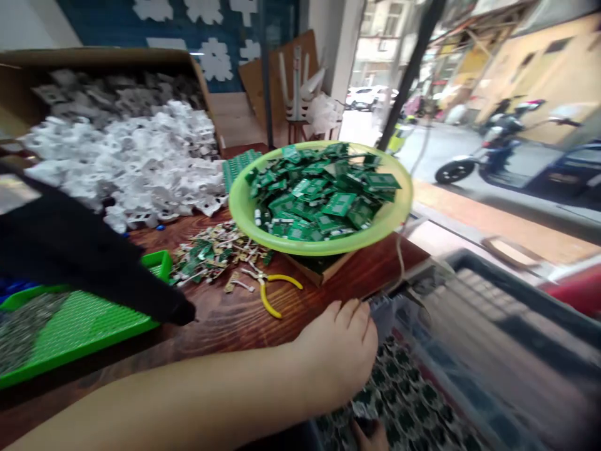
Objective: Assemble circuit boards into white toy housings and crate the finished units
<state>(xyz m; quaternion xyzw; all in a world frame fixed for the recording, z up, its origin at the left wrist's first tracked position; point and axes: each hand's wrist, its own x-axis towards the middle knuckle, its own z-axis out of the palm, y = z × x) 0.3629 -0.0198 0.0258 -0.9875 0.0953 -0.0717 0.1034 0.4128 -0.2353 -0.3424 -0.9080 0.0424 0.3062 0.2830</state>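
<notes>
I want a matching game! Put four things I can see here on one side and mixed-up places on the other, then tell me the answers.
Things
1. Yellow-handled pliers
2. Big heap of green circuit boards
3. Pile of white plastic parts
4. Blue scooter

Places
A. Outside on the street
B. In the round yellow-green basin
C. In and in front of the cardboard box
D. On bare wooden tabletop

Right pairs: 1-D, 2-B, 3-C, 4-A

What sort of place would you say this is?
Probably a small streetside electronics assembly workshop: a yellow-green basin heaped with green circuit boards, yellow-handled pliers on the wooden table, and a street outside.
</notes>
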